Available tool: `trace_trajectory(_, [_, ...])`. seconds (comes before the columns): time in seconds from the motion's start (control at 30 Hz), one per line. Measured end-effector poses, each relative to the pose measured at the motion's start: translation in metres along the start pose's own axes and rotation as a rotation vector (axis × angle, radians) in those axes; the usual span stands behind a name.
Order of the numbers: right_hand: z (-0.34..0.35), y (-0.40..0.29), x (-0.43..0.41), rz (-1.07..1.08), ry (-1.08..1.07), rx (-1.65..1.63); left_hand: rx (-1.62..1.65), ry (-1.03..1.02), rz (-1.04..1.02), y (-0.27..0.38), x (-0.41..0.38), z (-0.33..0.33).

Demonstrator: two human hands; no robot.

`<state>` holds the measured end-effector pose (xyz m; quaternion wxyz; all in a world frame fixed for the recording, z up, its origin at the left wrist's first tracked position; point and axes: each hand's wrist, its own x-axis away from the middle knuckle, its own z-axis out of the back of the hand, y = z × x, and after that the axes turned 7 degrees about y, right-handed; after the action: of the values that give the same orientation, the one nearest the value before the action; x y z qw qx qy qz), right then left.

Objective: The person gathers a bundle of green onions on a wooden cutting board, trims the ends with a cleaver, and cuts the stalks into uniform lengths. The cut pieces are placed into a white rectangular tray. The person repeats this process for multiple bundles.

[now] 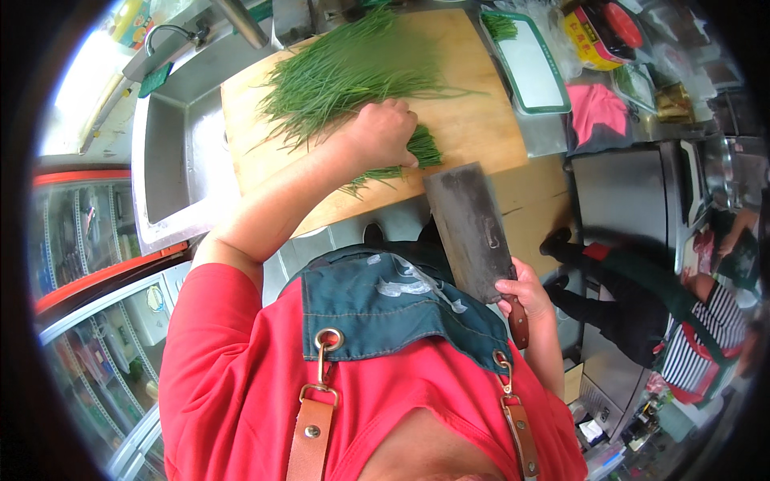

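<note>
My left hand is closed over a small bunch of cut green chives, pressed on the wooden cutting board near its front edge. The bunch's cut ends show beyond my thumb; its middle is hidden under the palm. A large heap of long chives lies on the board just past that hand. My right hand grips the wooden handle of a broad Chinese cleaver. Its dark blade is off the chives, with its far end by the board's front edge.
A steel sink with a faucet adjoins the board's left side. On the right are a green-rimmed white tray holding some cut greens, a red-lidded jar and a pink cloth. Another person stands at right.
</note>
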<state>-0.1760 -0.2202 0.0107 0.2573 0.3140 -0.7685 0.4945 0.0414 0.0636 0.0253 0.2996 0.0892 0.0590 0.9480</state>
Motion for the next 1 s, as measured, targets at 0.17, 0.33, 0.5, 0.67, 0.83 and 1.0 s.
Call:
trace_trajectory(0.17, [-0.003,0.002,-0.005,-0.031,0.023,0.031,0.035,0.042,0.009,-0.003,-0.001,-0.003])
trace_trajectory(0.33, [-0.009,-0.004,-0.02,-0.024,0.019,0.047,0.098,-0.014,0.04,-0.004,-0.005,0.005])
trace_trajectory(0.5, [-0.009,-0.013,-0.034,-0.014,-0.033,0.043,0.213,-0.103,0.091,-0.011,-0.016,0.007])
trace_trajectory(0.67, [-0.014,-0.023,-0.047,-0.018,-0.02,0.098,0.316,-0.092,0.149,-0.018,-0.025,-0.005])
trace_trajectory(0.83, [-0.014,-0.03,-0.062,-0.009,-0.033,0.097,0.383,-0.138,0.2,-0.023,-0.035,-0.004])
trace_trajectory(1.0, [-0.016,-0.042,-0.069,0.005,-0.047,0.089,0.422,-0.139,0.239,-0.028,-0.045,-0.004])
